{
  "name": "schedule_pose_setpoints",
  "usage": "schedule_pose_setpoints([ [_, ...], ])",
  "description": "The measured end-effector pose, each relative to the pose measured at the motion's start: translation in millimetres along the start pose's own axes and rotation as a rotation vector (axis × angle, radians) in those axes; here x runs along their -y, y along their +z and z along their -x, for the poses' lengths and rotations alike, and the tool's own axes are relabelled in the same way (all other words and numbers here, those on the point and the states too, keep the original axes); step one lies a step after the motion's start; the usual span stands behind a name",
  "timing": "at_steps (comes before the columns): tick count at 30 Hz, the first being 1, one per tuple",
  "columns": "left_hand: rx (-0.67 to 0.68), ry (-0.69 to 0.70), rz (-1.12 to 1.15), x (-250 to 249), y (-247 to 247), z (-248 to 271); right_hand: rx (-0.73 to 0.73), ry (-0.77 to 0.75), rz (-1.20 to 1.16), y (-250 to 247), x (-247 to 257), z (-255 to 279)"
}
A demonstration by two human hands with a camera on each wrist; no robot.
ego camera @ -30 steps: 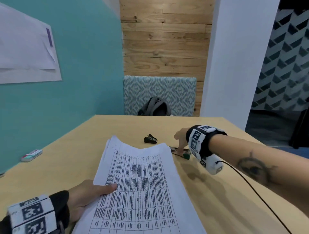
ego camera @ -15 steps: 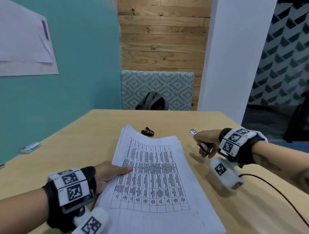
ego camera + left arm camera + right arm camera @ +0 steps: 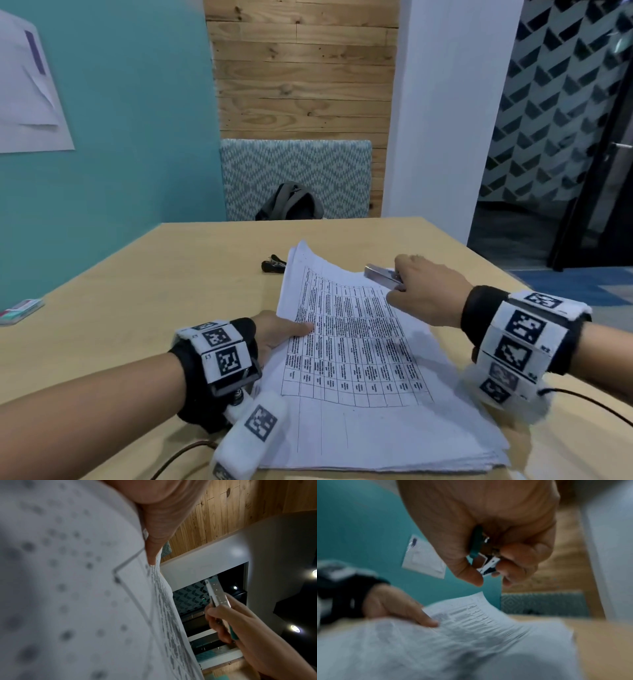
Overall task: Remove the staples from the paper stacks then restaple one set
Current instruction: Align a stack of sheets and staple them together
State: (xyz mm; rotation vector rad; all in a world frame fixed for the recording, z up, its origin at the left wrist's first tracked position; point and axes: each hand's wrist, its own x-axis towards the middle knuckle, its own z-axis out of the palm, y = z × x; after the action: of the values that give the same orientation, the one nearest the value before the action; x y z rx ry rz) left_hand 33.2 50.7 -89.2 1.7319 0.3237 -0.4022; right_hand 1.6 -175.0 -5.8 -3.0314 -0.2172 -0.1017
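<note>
Paper stack (image 3: 359, 346) lifts off the tabletop (image 3: 144, 294), left hand (image 3: 279, 334) pinching its edge, right hand (image 3: 426, 294) gripping the stapler (image 3: 382, 277) beside its far corner. Risk: loose sheets fan and staple crooked.

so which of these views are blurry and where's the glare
Head view: mostly sharp, slight smear on the right hand. Left wrist: paper stack close and out of focus, ceiling spotlights flare. Right wrist: motion blur throughout, stapler barely legible.
</note>
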Motion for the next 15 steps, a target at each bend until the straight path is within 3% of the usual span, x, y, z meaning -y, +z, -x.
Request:
schedule_pose_setpoints([
  [3, 0.003, -0.004, -0.013, 4.6, -1.8, -6.3, 0.363, 0.078, -0.486, 11.4, 8.5, 3.6],
  [5, 0.010, -0.007, -0.036, 3.9, -2.3, -5.1, 0.521, 0.130, -0.648, 23.2, 11.3, 6.9],
  [11, 0.076, -0.055, -0.238, -5.9, -15.1, -3.2, 0.557, 0.089, -0.644, 38.6, 8.4, 6.7],
  [15, -0.075, -0.002, -0.365, -16.6, -23.1, 1.1, 0.534, 0.090, -0.653, 40.9, 8.1, 6.3],
])
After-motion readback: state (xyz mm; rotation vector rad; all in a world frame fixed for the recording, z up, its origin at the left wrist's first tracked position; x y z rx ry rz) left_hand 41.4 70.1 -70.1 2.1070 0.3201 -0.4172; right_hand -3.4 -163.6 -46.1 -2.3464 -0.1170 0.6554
